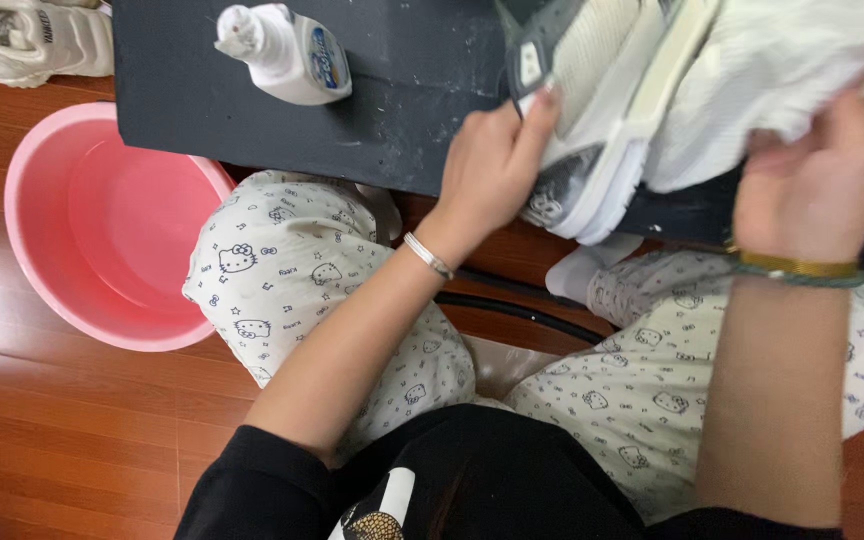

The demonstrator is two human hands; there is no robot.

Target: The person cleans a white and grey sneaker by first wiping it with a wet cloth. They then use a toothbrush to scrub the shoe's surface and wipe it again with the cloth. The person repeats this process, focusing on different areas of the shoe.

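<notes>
- My dark grey table is scuffed with pale smears, and a white squeeze bottle lies tipped on it.
- The grey-and-white sneaker rests at its front edge.
- The red-brown wooden floor carries a pink basin just left of my knee, and a white sneaker sits beyond it.

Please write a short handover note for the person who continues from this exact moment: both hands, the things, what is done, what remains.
Left hand: its grip holds the grey and white sneaker by the heel, over the edge of the dark table.
Right hand: presses a white cloth onto the sneaker.
White squeeze bottle of cleaner lies on the table. Pink plastic basin stands on the wooden floor; another pale sneaker lies beyond it.
Done: cannot tell how much is clean.
Left: probably more wiping, and perhaps the other sneaker.
</notes>
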